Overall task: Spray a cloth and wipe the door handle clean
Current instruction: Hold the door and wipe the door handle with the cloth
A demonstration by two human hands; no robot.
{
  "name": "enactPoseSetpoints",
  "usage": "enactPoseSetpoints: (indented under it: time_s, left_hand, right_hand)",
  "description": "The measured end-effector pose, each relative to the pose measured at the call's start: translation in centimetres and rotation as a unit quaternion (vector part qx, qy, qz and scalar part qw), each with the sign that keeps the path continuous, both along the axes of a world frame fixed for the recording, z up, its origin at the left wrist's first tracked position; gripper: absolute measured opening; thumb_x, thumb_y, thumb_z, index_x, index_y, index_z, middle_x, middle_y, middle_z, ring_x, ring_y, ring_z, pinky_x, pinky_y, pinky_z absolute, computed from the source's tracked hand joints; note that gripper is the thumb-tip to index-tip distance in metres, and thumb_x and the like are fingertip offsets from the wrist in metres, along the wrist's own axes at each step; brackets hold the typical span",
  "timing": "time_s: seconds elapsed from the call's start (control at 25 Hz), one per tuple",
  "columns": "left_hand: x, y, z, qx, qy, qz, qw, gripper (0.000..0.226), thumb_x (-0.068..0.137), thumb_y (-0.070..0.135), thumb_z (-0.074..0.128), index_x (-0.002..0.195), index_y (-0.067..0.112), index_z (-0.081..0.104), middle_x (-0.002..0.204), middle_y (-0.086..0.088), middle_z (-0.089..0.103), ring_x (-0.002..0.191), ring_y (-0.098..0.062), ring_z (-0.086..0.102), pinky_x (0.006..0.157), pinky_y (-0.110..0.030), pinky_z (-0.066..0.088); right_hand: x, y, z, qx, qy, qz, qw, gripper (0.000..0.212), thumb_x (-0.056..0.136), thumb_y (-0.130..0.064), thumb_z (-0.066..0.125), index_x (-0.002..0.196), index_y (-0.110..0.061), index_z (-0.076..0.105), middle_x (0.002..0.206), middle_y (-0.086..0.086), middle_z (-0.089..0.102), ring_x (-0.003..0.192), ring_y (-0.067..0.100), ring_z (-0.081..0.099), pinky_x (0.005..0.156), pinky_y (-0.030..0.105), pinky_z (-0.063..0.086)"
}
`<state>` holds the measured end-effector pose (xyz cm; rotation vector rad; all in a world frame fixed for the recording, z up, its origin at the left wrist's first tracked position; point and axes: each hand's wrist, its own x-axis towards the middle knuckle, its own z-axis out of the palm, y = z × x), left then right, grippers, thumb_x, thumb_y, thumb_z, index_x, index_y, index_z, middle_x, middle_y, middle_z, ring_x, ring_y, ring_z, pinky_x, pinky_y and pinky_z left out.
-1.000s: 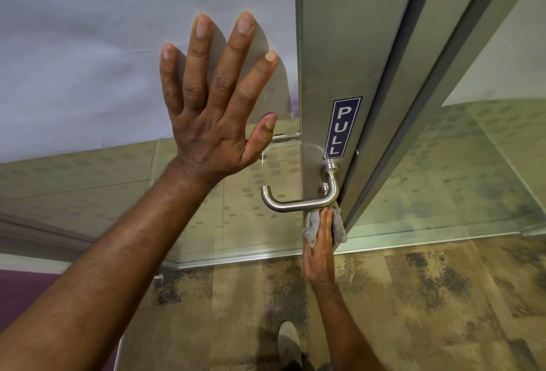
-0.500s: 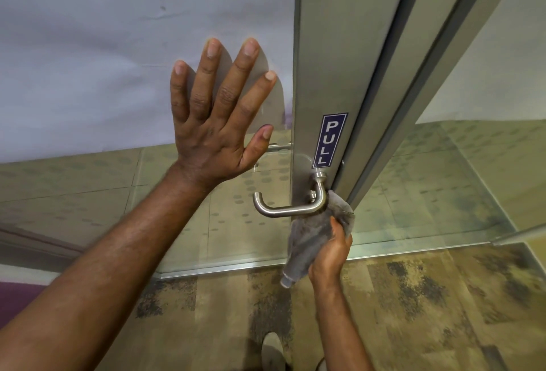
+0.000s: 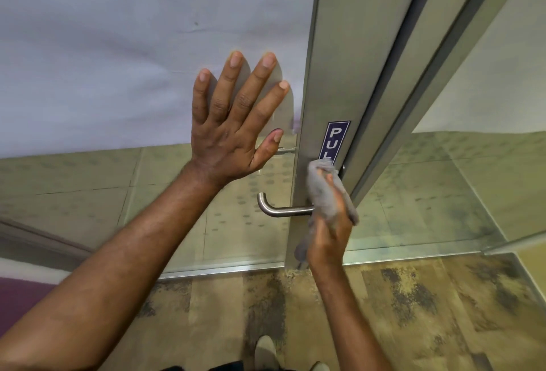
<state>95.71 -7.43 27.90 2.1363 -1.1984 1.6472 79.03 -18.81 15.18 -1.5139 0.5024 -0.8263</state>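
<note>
So the right hand (image 3: 329,223) had the grey cloth (image 3: 323,193) bunched up in its curled fingers, pressed against the door stile (image 3: 348,60) right where the door handle (image 3: 283,209) meets it. That grip covered the whole inner end of the handle, so the base and pivot were hidden behind cloth and hand. Only the lever's free end stuck out to the left of the grip, with its little upturned hook. The cloth's top edge also covered the bottom of the blue PULL sign (image 3: 336,138) just above the grip, so only "PU" and part of the next letter were readable. A tail of cloth hung down below the wrist, pretty blurry.

The left hand (image 3: 233,125) was flat on the glass panel (image 3: 88,45), up and to the left of the grip, fingers spread straight and holding nothing. A pale shoe (image 3: 266,353) showed below on the patterned carpet (image 3: 428,311), partly cut off at the bottom edge.
</note>
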Motion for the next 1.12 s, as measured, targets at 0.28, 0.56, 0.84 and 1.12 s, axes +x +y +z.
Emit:
enactPoseSetpoints:
  time_s: [0.28, 0.56, 0.84, 1.12]
  left_hand:
    - [0.0, 0.0, -0.1, -0.004, 0.0, -0.002, 1.0, 0.061, 0.101, 0.048, 0.038, 0.155, 0.02, 0.044, 0.166, -0.001, 0.026, 0.159, -0.028, 0.007, 0.127, -0.051, 0.005]
    - [-0.2, 0.2, 0.0, -0.005, 0.006, -0.002, 1.0, 0.061, 0.101, 0.047, 0.04, 0.155, 0.019, 0.045, 0.166, -0.002, 0.026, 0.159, -0.028, 0.008, 0.127, -0.05, 0.004]
    - [0.2, 0.1, 0.0, -0.001, 0.003, 0.007, 1.0, 0.062, 0.1, 0.047, 0.043, 0.156, 0.02, 0.042, 0.162, -0.009, 0.038, 0.159, -0.027, 0.005, 0.128, -0.05, 0.003]
    - [0.3, -0.1, -0.2, -0.01, -0.005, 0.002, 1.0, 0.061, 0.1, 0.047, 0.041, 0.154, 0.019, 0.046, 0.161, -0.009, 0.042, 0.159, -0.028, 0.008, 0.127, -0.051, 0.004]
  right_hand:
    - [-0.4, -3.1, 0.1, -0.453, 0.135, 0.146, 0.869, 0.048, 0.09, -0.026, 0.058, 0.136, -0.017, 0.066, 0.138, 0.002, 0.068, 0.132, 0.018, 0.059, 0.117, 0.036, 0.04]
    - [2.7, -4.6, 3.0, -0.586, 0.241, 0.239, 0.736, 0.037, 0.096, -0.04, 0.037, 0.117, -0.033, 0.067, 0.105, -0.008, 0.074, 0.1, 0.018, 0.068, 0.084, 0.034, 0.051]
    - [-1.0, -3.1, -1.0, -0.114, 0.066, 0.143, 0.981, 0.046, 0.098, -0.013, 0.055, 0.133, -0.041, 0.064, 0.138, -0.013, 0.062, 0.131, 0.01, 0.057, 0.11, 0.027, 0.045]
    - [0.7, -0.9, 0.9, -0.348, 0.203, 0.076, 0.912, 0.036, 0.099, -0.039, 0.043, 0.12, -0.028, 0.07, 0.114, -0.005, 0.072, 0.109, 0.016, 0.064, 0.098, 0.037, 0.05]
